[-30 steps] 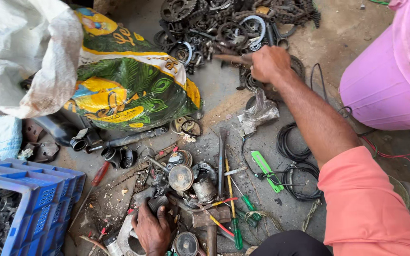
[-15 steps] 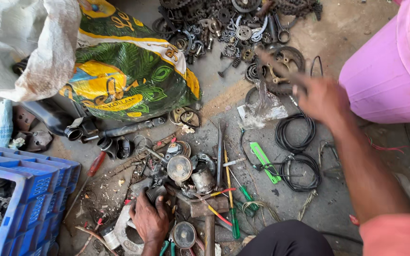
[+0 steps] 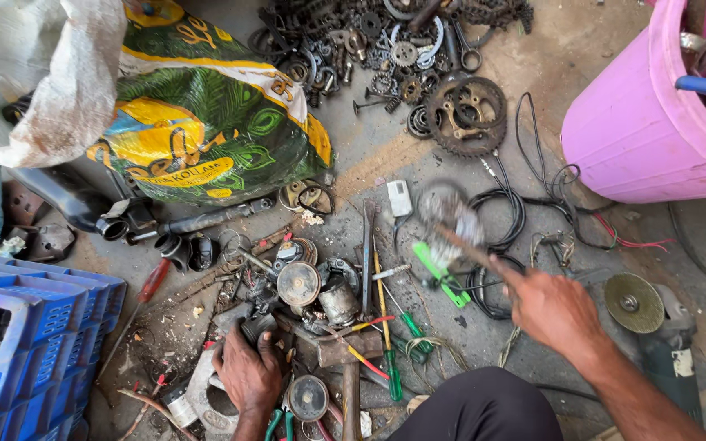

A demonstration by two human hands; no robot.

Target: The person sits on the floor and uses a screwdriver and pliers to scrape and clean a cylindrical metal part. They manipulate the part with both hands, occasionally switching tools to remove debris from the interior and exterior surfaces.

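A printed green-and-yellow sack (image 3: 206, 122) lies upper left, beside a grubby white sack (image 3: 34, 73).

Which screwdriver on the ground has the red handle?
The screwdriver lying beside the blue crate, left of the left hand. The others, by the hammer, have green handles.
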